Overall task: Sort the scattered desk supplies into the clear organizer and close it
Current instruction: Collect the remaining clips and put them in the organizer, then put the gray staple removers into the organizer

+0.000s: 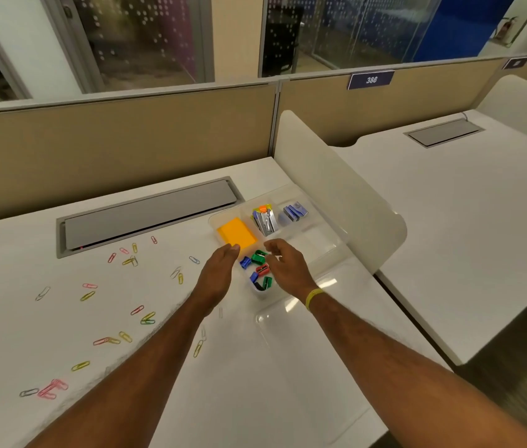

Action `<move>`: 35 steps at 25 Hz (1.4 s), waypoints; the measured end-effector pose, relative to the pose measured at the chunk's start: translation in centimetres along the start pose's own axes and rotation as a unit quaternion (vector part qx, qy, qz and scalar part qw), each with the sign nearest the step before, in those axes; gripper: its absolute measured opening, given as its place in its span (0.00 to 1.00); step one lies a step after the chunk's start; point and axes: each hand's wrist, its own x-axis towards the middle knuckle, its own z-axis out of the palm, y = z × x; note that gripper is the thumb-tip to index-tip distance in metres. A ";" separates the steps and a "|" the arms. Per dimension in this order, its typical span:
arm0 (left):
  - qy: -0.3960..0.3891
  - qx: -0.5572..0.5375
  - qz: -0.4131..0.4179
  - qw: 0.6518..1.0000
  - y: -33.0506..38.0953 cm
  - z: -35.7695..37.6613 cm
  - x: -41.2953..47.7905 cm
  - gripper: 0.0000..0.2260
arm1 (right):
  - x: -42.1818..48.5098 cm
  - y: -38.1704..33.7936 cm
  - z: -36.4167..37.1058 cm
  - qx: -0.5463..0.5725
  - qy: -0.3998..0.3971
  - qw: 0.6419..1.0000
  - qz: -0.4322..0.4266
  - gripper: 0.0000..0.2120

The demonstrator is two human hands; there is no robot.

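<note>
Across the white desk [22, 253] paper clips [147, 318] lie scattered — left grip [220, 270] apart, right grip [285, 266] unreadable.

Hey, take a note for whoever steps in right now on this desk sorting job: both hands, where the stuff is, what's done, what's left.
Left hand: open, fingers straight, at the organizer's near edge by the yellow pad, holding nothing.
Right hand: fingers curled over the small coloured sharpeners; unclear whether it pinches one.
Done: pad, sharpeners, staplers and blue boxes sit in separate compartments.
Left: paper clips lie scattered on the desk; the lid is open and needs closing.
</note>
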 end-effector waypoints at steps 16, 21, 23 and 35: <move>0.035 0.413 0.026 0.910 -10.0 -8.0 -11.6 0.44 | -9.7 0.2 8.9 -0.285 -0.144 0.929 -0.186 0.35; 0.063 0.432 -0.006 0.900 -13.6 -10.6 -15.3 0.48 | -12.4 0.1 12.1 -0.316 -0.172 0.909 -0.210 0.41; 0.071 0.439 -0.011 0.896 -15.2 -11.4 -16.7 0.48 | -13.6 0.3 13.4 -0.327 -0.182 0.902 -0.215 0.42; 0.132 0.431 -0.054 0.891 -22.4 -17.6 -23.6 0.48 | -18.9 -0.6 21.7 -0.361 -0.266 0.852 -0.268 0.43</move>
